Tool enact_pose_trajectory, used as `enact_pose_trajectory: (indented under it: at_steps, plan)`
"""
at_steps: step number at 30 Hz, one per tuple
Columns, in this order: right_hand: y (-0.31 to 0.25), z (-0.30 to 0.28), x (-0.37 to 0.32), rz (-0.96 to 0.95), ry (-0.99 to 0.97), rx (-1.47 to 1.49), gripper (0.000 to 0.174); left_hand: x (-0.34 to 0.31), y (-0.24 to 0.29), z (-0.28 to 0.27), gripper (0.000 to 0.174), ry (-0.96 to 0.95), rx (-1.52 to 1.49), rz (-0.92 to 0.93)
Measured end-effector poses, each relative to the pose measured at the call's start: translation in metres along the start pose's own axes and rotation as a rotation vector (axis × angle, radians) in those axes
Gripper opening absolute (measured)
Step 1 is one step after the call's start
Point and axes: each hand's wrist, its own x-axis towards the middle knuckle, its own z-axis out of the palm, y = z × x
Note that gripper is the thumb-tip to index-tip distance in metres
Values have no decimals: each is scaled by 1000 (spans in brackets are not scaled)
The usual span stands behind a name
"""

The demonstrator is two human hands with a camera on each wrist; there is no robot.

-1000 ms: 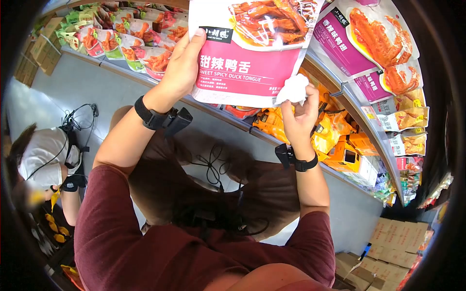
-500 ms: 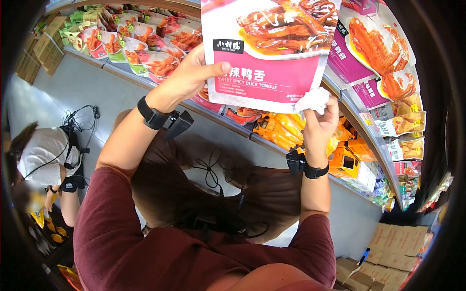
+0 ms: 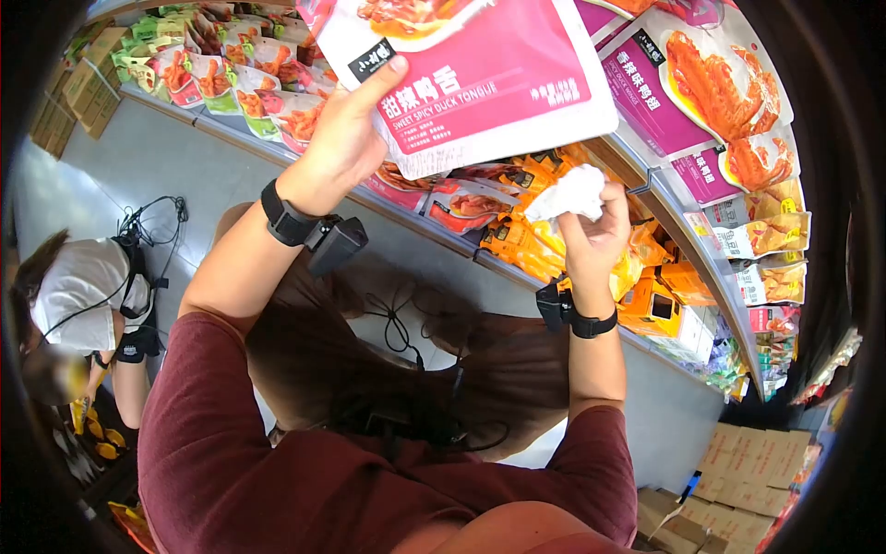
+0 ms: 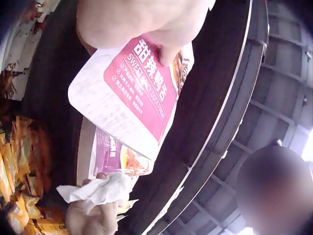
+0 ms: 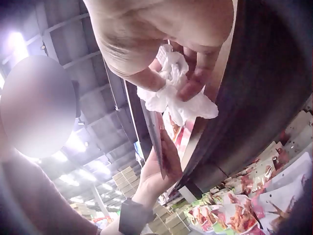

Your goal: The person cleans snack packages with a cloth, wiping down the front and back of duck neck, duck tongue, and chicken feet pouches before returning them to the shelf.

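Note:
My left hand [image 3: 343, 148] grips a large pink and white pouch of sweet spicy duck tongue [image 3: 498, 88] by its left edge, thumb across the printed front. The pouch is tilted, its top cut off by the head view's upper edge. Lower and to the right, my right hand [image 3: 598, 238] pinches a crumpled white tissue [image 3: 570, 194], apart from the pouch. In the right wrist view, thumb and fingers close on the tissue [image 5: 176, 93]. The left wrist view shows the pouch [image 4: 139, 88] with its pale bottom edge above the tissue [image 4: 98, 191].
Curved shelves carry rows of snack pouches [image 3: 277, 111], with yellow packs [image 3: 526, 245] below. Purple duck wing pouches [image 3: 692, 92] stand at the right. Cardboard boxes [image 3: 748, 471] sit lower right. Another person [image 3: 92, 295] is at the left, and cables [image 3: 397, 319] hang near my legs.
The pouch first shifted right and down, then swung up and left, tilting, away from the tissue. My right hand with the tissue moved right and down, then slightly back left.

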Motion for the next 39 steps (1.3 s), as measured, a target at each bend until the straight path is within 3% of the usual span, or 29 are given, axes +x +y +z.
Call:
enact_pose_trajectory:
  at_steps: [6, 10, 15, 18, 23, 26, 28, 31, 34, 36, 38, 39]
  plan:
    - [-32, 22, 2, 64, -128, 79, 40, -13, -3, 11, 41, -23, -210, -259]
    - [-48, 24, -1, -50, -166, 95, 49, -32, -9, 28, 41, -11, -206, -339]
    - [-58, 21, -9, -113, -70, -84, 66, -46, -10, 40, 38, -51, -201, -412]
    - [-63, 25, -15, 42, 45, 147, 66, -52, -20, 42, 45, -68, -129, -375]
    - [-68, 21, -16, -60, 73, 163, 63, -66, -22, 51, 46, -131, -230, -520]
    - [-82, 19, -14, -21, 144, 164, 60, -72, -21, 51, 47, -251, -218, -670]
    - [-90, 14, -12, 50, 300, 94, 57, -73, -19, 54, 48, -256, -150, -707]
    - [-96, 7, -7, 28, 287, 91, 48, -57, -7, 47, 44, -736, 358, -1028]
    - [-97, -2, -3, 19, 164, 74, 43, -45, 13, 45, 27, -1257, 688, -971]
    - [-94, -8, -4, 56, -16, -64, 41, -46, 17, 41, 22, -1262, 628, -914]
    - [-84, 2, -4, 26, -80, -158, 41, -49, 17, 39, 26, -821, 458, -713]
    - [-80, 12, -8, 75, -102, -101, 40, -51, 12, 40, 33, -709, 547, -567]
